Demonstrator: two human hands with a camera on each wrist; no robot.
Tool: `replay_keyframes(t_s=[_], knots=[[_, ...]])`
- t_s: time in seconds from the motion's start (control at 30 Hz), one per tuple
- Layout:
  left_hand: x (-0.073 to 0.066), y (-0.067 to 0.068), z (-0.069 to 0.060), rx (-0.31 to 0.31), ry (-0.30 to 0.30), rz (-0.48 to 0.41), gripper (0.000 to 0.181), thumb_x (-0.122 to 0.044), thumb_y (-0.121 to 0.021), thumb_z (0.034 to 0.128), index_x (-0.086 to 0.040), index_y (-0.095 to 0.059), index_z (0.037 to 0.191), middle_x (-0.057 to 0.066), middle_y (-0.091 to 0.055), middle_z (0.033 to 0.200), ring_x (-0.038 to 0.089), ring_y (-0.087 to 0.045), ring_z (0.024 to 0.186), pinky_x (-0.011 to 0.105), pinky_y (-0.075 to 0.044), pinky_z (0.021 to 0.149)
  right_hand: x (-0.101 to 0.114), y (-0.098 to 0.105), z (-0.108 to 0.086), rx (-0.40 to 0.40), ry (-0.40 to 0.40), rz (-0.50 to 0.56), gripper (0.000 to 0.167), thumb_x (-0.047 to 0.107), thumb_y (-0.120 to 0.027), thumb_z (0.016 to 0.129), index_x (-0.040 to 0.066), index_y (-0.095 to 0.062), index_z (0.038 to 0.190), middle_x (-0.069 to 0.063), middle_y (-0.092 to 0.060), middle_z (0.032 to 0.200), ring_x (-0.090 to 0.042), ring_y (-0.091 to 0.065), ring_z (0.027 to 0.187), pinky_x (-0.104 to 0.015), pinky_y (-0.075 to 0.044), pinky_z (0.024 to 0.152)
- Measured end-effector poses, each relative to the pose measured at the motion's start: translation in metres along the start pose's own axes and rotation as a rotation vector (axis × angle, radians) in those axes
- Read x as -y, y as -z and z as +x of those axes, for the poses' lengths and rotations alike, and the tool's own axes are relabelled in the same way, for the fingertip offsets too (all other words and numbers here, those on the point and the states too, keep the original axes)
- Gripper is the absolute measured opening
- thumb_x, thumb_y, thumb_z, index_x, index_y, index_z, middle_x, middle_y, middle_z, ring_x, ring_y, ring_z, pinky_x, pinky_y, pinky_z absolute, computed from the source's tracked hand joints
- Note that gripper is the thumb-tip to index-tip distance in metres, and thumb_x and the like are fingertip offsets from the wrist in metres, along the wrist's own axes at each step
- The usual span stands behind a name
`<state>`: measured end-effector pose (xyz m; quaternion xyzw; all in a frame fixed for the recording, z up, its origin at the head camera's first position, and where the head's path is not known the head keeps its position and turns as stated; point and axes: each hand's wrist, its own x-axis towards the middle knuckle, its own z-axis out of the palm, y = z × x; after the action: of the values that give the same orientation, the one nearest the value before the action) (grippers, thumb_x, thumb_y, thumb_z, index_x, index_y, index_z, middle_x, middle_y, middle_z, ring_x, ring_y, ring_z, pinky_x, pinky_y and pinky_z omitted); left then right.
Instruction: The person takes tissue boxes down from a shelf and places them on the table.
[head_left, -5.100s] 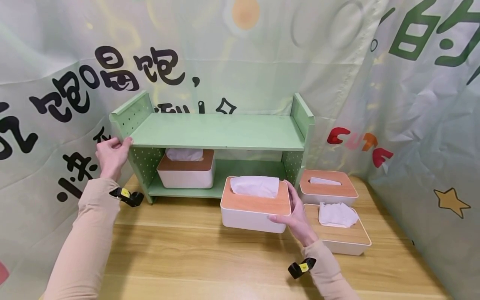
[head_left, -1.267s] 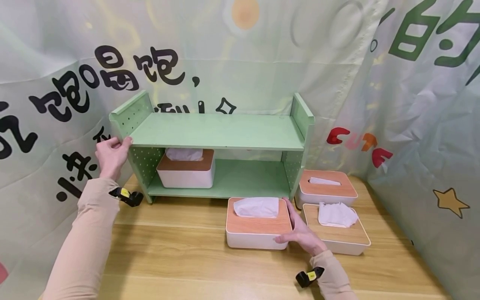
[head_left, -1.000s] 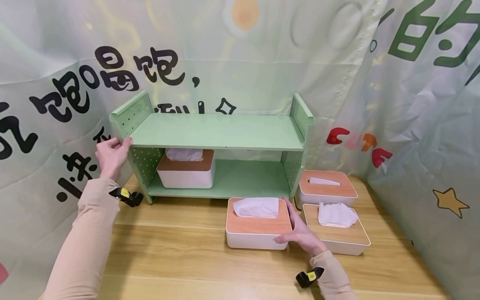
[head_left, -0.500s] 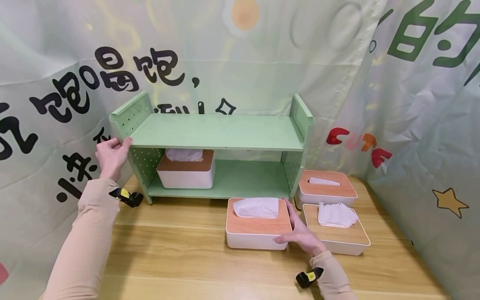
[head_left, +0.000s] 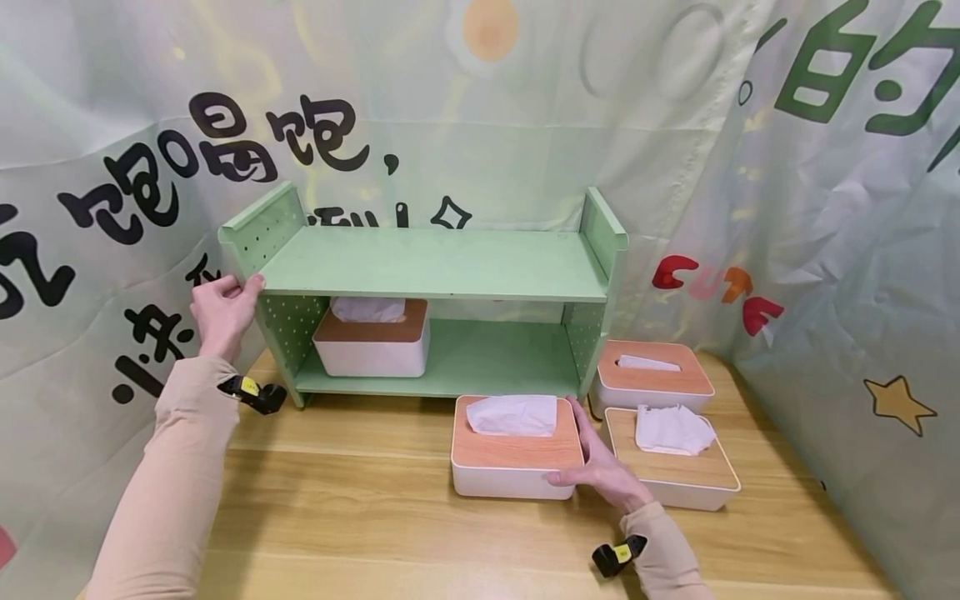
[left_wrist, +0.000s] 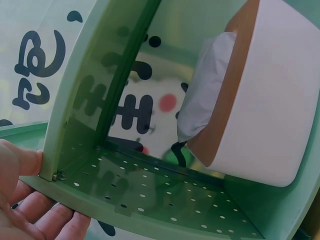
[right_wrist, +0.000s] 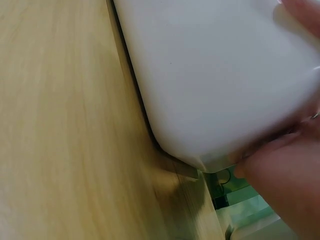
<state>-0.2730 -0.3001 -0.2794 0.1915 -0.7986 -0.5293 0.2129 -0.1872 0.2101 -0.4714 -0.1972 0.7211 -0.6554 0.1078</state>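
A green two-tier shelf (head_left: 442, 262) stands at the back of the table. My left hand (head_left: 225, 310) grips the front edge of its left side panel; in the left wrist view the thumb lies by the board's corner and the fingers (left_wrist: 55, 220) on the panel's outer side. On the lower tier, at the left, sits a white tissue box with a brown lid (head_left: 375, 354). In front of the shelf, my right hand (head_left: 603, 462) holds another tissue box (head_left: 517, 454) by its right end, thumb on the front face. That box rests on the table, a tissue sticking out of its wood-look lid.
Right of the shelf stand two more tissue boxes, one behind (head_left: 656, 379) and one in front (head_left: 678, 467) near my right hand. The wooden table (head_left: 390, 533) meets printed cloth (head_left: 810, 275) at the back and sides.
Since the oldest frame, my right hand has brought the tissue box nearer and slightly right, down onto the table. Over the last second nothing visibly moves. My left hand keeps its place.
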Motion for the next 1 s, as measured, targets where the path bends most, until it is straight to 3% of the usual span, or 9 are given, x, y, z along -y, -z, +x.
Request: replay_keyframes(t_s=[0.07,0.2,0.3,0.47,0.67,0.73,0.8,0.9,1.0], knots=[[-0.0001,-0.0001,0.0005,-0.001,0.001,-0.006,0.050,-0.037,-0.063,0.0966,-0.012,-0.059,0.139,-0.030,-0.062,0.078,-0.010,-0.056,0.075,0.009,-0.045,0.076,0.0000,-0.0002,0.0003,0.002,0.001,0.009,0.134,0.012,-0.086,0.074,0.004,0.018,0.158,-0.027,0.007,0.168,-0.045,-0.016,0.148,-0.005,-0.030,0.103],[-0.0002,-0.0005,0.0006,-0.003,0.006,0.002,0.051,-0.037,-0.062,0.0968,-0.012,-0.058,0.140,-0.017,-0.073,0.103,-0.011,-0.056,0.076,0.008,-0.045,0.076,-0.0013,0.0001,0.0011,0.004,0.003,0.032,0.134,0.012,-0.085,0.075,0.004,0.019,0.158,-0.027,0.011,0.168,-0.047,-0.008,0.150,-0.002,-0.028,0.103],[0.0000,-0.0007,0.0002,-0.004,0.008,0.005,0.051,-0.038,-0.062,0.0969,-0.012,-0.057,0.141,-0.013,-0.071,0.112,-0.011,-0.055,0.077,0.008,-0.045,0.077,-0.0023,0.0005,0.0014,0.006,0.001,0.050,0.133,0.013,-0.084,0.076,0.004,0.020,0.158,-0.027,0.011,0.168,-0.046,-0.005,0.151,-0.002,-0.027,0.104],[0.0004,-0.0007,-0.0003,-0.001,0.007,-0.007,0.051,-0.037,-0.062,0.0967,-0.012,-0.058,0.140,-0.025,-0.059,0.080,-0.010,-0.055,0.077,0.009,-0.045,0.077,-0.0033,0.0007,0.0016,0.019,0.018,0.070,0.128,0.025,-0.081,0.083,0.003,0.021,0.157,-0.028,0.016,0.166,-0.047,0.006,0.152,-0.001,-0.024,0.104],[0.0004,-0.0007,-0.0010,-0.002,-0.003,-0.010,0.050,-0.036,-0.062,0.0968,-0.011,-0.059,0.140,-0.032,-0.051,0.069,-0.010,-0.056,0.076,0.008,-0.045,0.076,-0.0025,0.0004,0.0008,0.028,0.042,0.098,0.118,0.043,-0.069,0.093,0.001,0.021,0.156,-0.027,0.021,0.165,-0.048,0.014,0.152,-0.002,-0.023,0.106],[0.0001,-0.0008,-0.0011,-0.003,-0.002,-0.007,0.050,-0.036,-0.062,0.0968,-0.011,-0.059,0.140,-0.030,-0.052,0.071,-0.010,-0.055,0.076,0.008,-0.045,0.076,-0.0008,0.0000,0.0001,0.032,0.041,0.114,0.111,0.042,-0.063,0.097,0.001,0.021,0.156,-0.025,0.026,0.165,-0.045,0.021,0.151,-0.013,-0.013,0.121],[-0.0004,-0.0010,-0.0012,-0.005,0.000,0.002,0.050,-0.037,-0.062,0.0968,-0.012,-0.058,0.140,-0.025,-0.065,0.086,-0.011,-0.055,0.076,0.008,-0.045,0.076,0.0005,-0.0002,-0.0004,0.032,0.045,0.125,0.102,0.040,-0.056,0.102,0.002,0.021,0.157,-0.022,0.030,0.164,-0.042,0.029,0.150,-0.035,0.004,0.128],[-0.0008,-0.0008,-0.0014,-0.006,0.000,0.001,0.050,-0.037,-0.062,0.0967,-0.012,-0.059,0.140,-0.025,-0.066,0.086,-0.011,-0.055,0.075,0.008,-0.045,0.076,0.0025,-0.0007,0.0001,0.031,0.038,0.152,0.089,0.036,-0.044,0.106,0.002,0.022,0.156,-0.020,0.035,0.162,-0.040,0.036,0.147,-0.068,0.022,0.114],[-0.0009,-0.0005,-0.0015,-0.005,-0.004,-0.006,0.050,-0.037,-0.063,0.0966,-0.011,-0.059,0.139,-0.031,-0.062,0.076,-0.011,-0.055,0.075,0.009,-0.045,0.076,0.0054,-0.0019,0.0006,0.023,0.010,0.167,0.079,0.036,-0.032,0.109,0.004,0.022,0.157,-0.017,0.036,0.162,-0.039,0.038,0.146,-0.075,0.024,0.109]])
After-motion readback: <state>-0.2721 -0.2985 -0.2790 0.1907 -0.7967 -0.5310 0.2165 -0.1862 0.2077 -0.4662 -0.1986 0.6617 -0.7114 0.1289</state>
